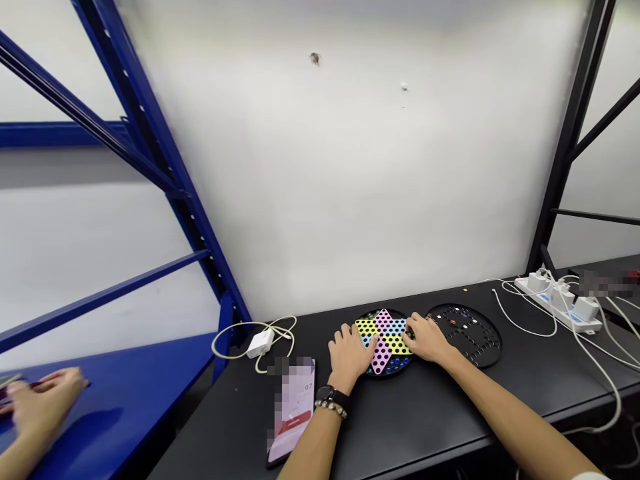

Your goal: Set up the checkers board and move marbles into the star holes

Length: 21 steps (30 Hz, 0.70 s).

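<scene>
A round game board with a coloured star of holes (384, 337) lies on the black table (400, 420). My left hand (349, 357) rests at the board's left edge, fingers curled down onto it. My right hand (426, 339) lies on its right edge, fingertips pressed on the yellow and blue part. I cannot make out whether either hand pinches a peg. A black round lid or second board with a few small pegs (467, 331) sits just right of my right hand.
A phone (293, 413) lies near my left wrist. A white charger with coiled cable (260, 342) sits at the table's left rear. A white power strip with plugs (560, 300) and cables is at right. Another person's hand (43, 400) rests on the blue shelf at left.
</scene>
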Each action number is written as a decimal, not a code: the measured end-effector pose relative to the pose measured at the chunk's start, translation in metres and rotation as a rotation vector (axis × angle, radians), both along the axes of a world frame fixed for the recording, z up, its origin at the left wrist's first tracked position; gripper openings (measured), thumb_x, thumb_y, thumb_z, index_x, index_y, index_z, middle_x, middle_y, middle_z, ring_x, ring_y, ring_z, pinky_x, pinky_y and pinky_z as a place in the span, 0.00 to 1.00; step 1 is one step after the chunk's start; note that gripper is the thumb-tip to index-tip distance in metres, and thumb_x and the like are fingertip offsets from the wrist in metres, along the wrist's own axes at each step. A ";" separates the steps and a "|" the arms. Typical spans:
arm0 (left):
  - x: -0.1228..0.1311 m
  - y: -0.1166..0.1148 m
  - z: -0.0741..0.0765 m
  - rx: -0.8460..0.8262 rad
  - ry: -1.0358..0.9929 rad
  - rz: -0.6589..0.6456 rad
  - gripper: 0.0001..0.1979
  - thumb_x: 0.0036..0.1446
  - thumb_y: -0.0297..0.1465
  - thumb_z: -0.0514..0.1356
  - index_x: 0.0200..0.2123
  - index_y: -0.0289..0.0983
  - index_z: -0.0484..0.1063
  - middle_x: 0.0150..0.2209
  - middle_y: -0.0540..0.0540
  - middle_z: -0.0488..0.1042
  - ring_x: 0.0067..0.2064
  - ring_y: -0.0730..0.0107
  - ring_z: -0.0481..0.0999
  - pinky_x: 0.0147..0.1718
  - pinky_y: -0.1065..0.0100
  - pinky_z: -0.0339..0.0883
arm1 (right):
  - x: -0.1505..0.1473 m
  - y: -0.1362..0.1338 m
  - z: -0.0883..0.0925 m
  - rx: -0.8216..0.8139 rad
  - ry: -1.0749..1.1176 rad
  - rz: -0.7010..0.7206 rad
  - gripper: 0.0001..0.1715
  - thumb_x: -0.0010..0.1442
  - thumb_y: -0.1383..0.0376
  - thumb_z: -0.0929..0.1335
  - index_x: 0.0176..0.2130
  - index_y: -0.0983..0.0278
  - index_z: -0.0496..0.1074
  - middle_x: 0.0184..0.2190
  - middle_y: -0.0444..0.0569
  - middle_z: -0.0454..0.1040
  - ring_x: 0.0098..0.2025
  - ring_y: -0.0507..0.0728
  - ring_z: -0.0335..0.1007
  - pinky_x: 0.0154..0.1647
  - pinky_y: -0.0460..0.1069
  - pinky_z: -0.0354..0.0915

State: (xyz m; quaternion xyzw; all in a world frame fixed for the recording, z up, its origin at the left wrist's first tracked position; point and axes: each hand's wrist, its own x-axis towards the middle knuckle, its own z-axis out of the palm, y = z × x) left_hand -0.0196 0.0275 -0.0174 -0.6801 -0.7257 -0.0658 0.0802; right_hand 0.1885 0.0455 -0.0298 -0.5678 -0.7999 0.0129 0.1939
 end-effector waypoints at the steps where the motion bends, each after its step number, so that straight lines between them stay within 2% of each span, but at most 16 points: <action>1: 0.000 0.000 0.000 -0.005 -0.002 0.001 0.31 0.64 0.50 0.46 0.55 0.31 0.68 0.50 0.34 0.68 0.50 0.49 0.68 0.44 0.56 0.60 | -0.001 0.000 0.000 -0.005 -0.005 -0.015 0.12 0.64 0.59 0.63 0.36 0.63 0.71 0.39 0.49 0.72 0.35 0.54 0.68 0.41 0.50 0.55; 8: 0.001 -0.001 0.003 -0.003 0.011 0.003 0.30 0.64 0.50 0.46 0.54 0.32 0.68 0.50 0.34 0.68 0.49 0.49 0.68 0.44 0.57 0.60 | -0.009 -0.003 0.002 -0.014 -0.106 -0.050 0.16 0.67 0.61 0.59 0.40 0.66 0.72 0.40 0.54 0.76 0.42 0.59 0.71 0.44 0.50 0.57; 21: 0.000 0.000 0.002 -0.014 0.021 0.005 0.29 0.64 0.50 0.47 0.54 0.32 0.68 0.50 0.34 0.68 0.50 0.50 0.69 0.44 0.58 0.60 | -0.011 -0.005 -0.003 -0.102 -0.013 -0.083 0.12 0.67 0.63 0.58 0.42 0.65 0.67 0.42 0.53 0.73 0.40 0.57 0.71 0.37 0.49 0.57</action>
